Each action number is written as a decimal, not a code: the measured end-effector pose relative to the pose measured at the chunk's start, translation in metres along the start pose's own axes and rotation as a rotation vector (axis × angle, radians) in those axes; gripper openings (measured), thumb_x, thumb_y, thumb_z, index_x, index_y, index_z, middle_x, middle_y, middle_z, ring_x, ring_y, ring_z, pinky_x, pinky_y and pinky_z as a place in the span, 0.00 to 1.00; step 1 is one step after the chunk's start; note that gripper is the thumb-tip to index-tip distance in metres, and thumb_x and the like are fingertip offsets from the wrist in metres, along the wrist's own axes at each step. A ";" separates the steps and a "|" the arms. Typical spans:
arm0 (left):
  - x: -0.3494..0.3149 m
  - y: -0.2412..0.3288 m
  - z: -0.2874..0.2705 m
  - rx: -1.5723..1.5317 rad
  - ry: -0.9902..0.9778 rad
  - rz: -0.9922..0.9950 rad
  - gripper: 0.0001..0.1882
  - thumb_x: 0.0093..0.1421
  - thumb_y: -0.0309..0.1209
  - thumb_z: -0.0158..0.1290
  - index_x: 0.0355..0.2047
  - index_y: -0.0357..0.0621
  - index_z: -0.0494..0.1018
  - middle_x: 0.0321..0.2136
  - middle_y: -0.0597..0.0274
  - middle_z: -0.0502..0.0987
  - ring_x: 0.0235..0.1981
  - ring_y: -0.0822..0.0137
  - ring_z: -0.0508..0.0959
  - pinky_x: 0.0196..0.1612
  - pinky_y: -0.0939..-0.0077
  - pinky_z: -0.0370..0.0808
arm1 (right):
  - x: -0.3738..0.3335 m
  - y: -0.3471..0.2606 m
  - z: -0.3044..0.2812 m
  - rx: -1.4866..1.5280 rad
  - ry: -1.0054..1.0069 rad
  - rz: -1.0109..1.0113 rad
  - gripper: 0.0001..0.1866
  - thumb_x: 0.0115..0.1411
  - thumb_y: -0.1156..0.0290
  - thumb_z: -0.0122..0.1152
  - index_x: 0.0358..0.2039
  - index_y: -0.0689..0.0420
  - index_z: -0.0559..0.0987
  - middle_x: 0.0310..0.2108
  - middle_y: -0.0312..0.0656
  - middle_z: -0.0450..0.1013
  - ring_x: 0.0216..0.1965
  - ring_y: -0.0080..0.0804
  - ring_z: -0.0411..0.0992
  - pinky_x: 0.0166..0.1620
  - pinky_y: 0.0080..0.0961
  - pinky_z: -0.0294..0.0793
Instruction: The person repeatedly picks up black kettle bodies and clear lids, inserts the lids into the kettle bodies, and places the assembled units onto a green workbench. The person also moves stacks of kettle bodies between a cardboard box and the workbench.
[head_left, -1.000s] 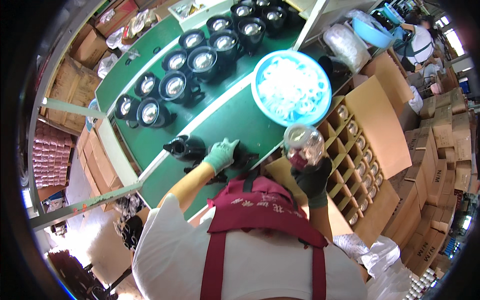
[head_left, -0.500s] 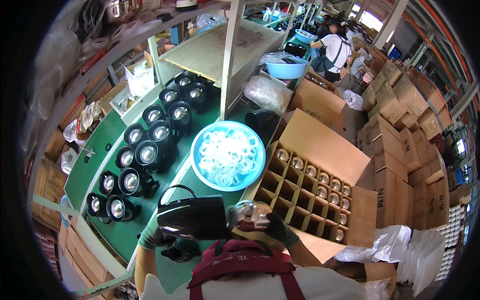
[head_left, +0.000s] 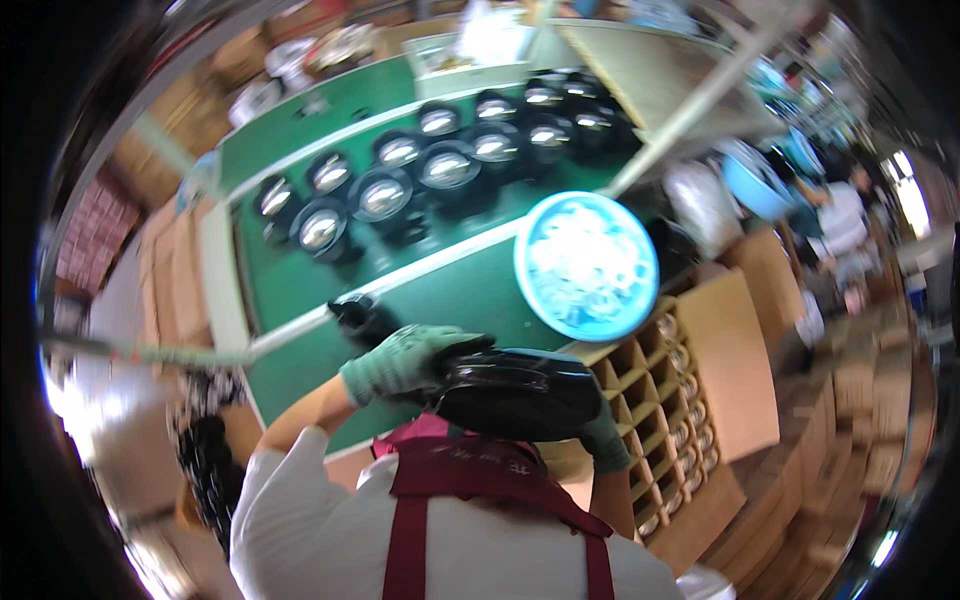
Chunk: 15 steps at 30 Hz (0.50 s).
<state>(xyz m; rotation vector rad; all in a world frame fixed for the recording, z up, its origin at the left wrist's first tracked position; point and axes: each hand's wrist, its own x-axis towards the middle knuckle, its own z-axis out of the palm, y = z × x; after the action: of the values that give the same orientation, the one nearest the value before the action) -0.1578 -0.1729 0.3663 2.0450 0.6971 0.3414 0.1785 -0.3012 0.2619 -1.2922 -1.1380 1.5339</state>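
A glossy black jug body [head_left: 520, 400] lies on its side in front of my chest, held between both gloved hands. My left hand [head_left: 410, 362] is closed round its left end. At the right end my right hand [head_left: 605, 440] grips it, with the fingers mostly hidden behind the jug. The silvery glass liner is out of sight; I cannot tell whether it sits inside the jug. Close to my left hand, a black spouted part [head_left: 365, 318] lies on the green bench [head_left: 440, 290].
Black jugs [head_left: 445, 168] with silvery liners stand in rows beyond a white rail. A blue basin [head_left: 522, 285] holds pale rings [head_left: 590, 255]. To the right is a divided carton [head_left: 725, 360] with glass liners [head_left: 680, 355]. A slanting post [head_left: 690, 110] rises behind the basin. Another person [head_left: 840, 218] sits far right.
My view has turned left, with some blur. The glass liner, earlier in my right hand by the jug's mouth, no longer shows. My right hand now grips the jug's right end.
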 end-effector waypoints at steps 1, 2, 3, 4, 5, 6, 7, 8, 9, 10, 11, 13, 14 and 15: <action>-0.011 -0.016 0.010 0.044 0.088 0.016 0.34 0.56 0.30 0.61 0.64 0.45 0.68 0.51 0.47 0.78 0.50 0.46 0.79 0.54 0.61 0.76 | 0.004 -0.006 0.005 -0.009 0.005 0.023 0.37 0.53 0.75 0.73 0.63 0.60 0.69 0.58 0.42 0.72 0.60 0.32 0.69 0.63 0.33 0.69; -0.019 -0.020 0.017 -0.018 0.184 0.003 0.31 0.57 0.29 0.60 0.63 0.44 0.70 0.51 0.47 0.79 0.50 0.47 0.80 0.54 0.61 0.76 | 0.008 -0.010 0.011 -0.025 0.024 0.043 0.36 0.54 0.74 0.73 0.63 0.60 0.69 0.58 0.42 0.73 0.59 0.32 0.70 0.64 0.32 0.68; -0.029 -0.030 0.023 -0.069 0.262 -0.015 0.29 0.58 0.28 0.59 0.61 0.43 0.71 0.50 0.48 0.79 0.50 0.48 0.80 0.54 0.62 0.76 | 0.016 -0.013 0.018 -0.102 0.004 0.032 0.34 0.56 0.74 0.71 0.63 0.60 0.69 0.58 0.43 0.72 0.60 0.32 0.69 0.64 0.32 0.68; -0.039 -0.039 0.027 -0.116 0.339 -0.028 0.27 0.59 0.28 0.59 0.60 0.42 0.73 0.50 0.48 0.80 0.50 0.49 0.80 0.55 0.62 0.76 | 0.024 -0.016 0.026 -0.178 -0.012 0.016 0.33 0.58 0.74 0.69 0.63 0.60 0.69 0.59 0.44 0.72 0.60 0.32 0.69 0.64 0.32 0.68; -0.050 -0.043 0.031 -0.260 0.418 -0.192 0.23 0.61 0.26 0.58 0.58 0.43 0.75 0.50 0.44 0.79 0.53 0.49 0.79 0.57 0.64 0.74 | 0.033 -0.018 0.034 -0.248 -0.026 -0.005 0.31 0.60 0.74 0.67 0.63 0.60 0.69 0.59 0.45 0.71 0.60 0.32 0.69 0.64 0.32 0.67; -0.066 -0.063 0.037 -0.322 0.480 -0.300 0.28 0.60 0.30 0.62 0.61 0.42 0.71 0.48 0.46 0.81 0.50 0.53 0.81 0.55 0.67 0.75 | 0.043 -0.021 0.045 -0.361 -0.053 -0.154 0.31 0.61 0.74 0.66 0.63 0.62 0.68 0.58 0.45 0.71 0.59 0.32 0.69 0.63 0.32 0.68; -0.083 -0.083 0.043 -0.373 0.580 -0.246 0.33 0.57 0.30 0.65 0.63 0.41 0.69 0.48 0.48 0.81 0.48 0.59 0.81 0.55 0.69 0.75 | 0.055 -0.029 0.058 -0.470 -0.074 -0.308 0.31 0.62 0.73 0.66 0.64 0.64 0.66 0.58 0.44 0.71 0.58 0.33 0.69 0.62 0.32 0.69; -0.103 -0.105 0.050 -0.416 0.680 -0.191 0.37 0.55 0.31 0.67 0.64 0.40 0.67 0.47 0.49 0.81 0.46 0.64 0.81 0.55 0.71 0.75 | 0.067 -0.037 0.073 -0.568 -0.095 -0.469 0.32 0.63 0.73 0.65 0.64 0.65 0.65 0.57 0.44 0.71 0.57 0.33 0.70 0.61 0.32 0.70; -0.126 -0.136 0.058 -0.397 0.758 -0.281 0.42 0.51 0.32 0.70 0.66 0.39 0.65 0.49 0.54 0.81 0.47 0.71 0.78 0.56 0.72 0.74 | 0.078 -0.048 0.092 -0.485 -0.173 -0.414 0.33 0.61 0.77 0.65 0.65 0.65 0.62 0.56 0.45 0.71 0.57 0.35 0.70 0.58 0.31 0.72; -0.125 -0.104 0.034 -0.705 0.862 -0.220 0.39 0.52 0.30 0.69 0.64 0.38 0.67 0.51 0.58 0.80 0.49 0.71 0.78 0.58 0.71 0.73 | 0.087 -0.059 0.120 -0.215 -0.205 -0.267 0.34 0.57 0.83 0.66 0.63 0.64 0.64 0.55 0.46 0.70 0.58 0.35 0.70 0.57 0.32 0.74; -0.139 -0.104 0.032 -0.829 0.974 -0.208 0.38 0.53 0.30 0.69 0.64 0.38 0.68 0.51 0.58 0.80 0.50 0.70 0.78 0.59 0.70 0.72 | 0.098 -0.072 0.151 0.065 -0.235 -0.123 0.36 0.52 0.89 0.67 0.61 0.62 0.65 0.55 0.46 0.70 0.59 0.36 0.70 0.57 0.33 0.75; -0.172 -0.120 0.027 -1.014 1.112 -0.157 0.38 0.55 0.31 0.67 0.64 0.39 0.67 0.54 0.57 0.78 0.54 0.67 0.76 0.61 0.69 0.71 | 0.126 -0.072 0.189 -0.198 -0.431 -0.344 0.39 0.46 0.87 0.73 0.59 0.58 0.67 0.62 0.51 0.64 0.64 0.43 0.65 0.62 0.37 0.70; -0.189 -0.128 0.025 -1.098 1.185 -0.126 0.37 0.56 0.31 0.67 0.65 0.39 0.66 0.55 0.56 0.77 0.56 0.66 0.76 0.62 0.69 0.71 | 0.149 -0.075 0.219 -0.230 -0.483 -0.510 0.39 0.45 0.83 0.77 0.57 0.56 0.68 0.65 0.53 0.62 0.65 0.48 0.64 0.63 0.39 0.68; -0.208 -0.156 0.022 -0.824 1.202 -0.172 0.36 0.57 0.31 0.66 0.64 0.39 0.66 0.56 0.57 0.77 0.56 0.66 0.75 0.62 0.69 0.71 | 0.168 -0.084 0.243 -0.263 -0.483 -0.697 0.39 0.43 0.80 0.80 0.56 0.54 0.70 0.68 0.55 0.59 0.66 0.53 0.63 0.65 0.41 0.66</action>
<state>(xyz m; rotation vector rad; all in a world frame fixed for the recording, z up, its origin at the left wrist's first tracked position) -0.3674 -0.2472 0.2294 0.8333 1.1445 1.5151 -0.0839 -0.1510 0.3160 -0.5564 -1.9022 1.2002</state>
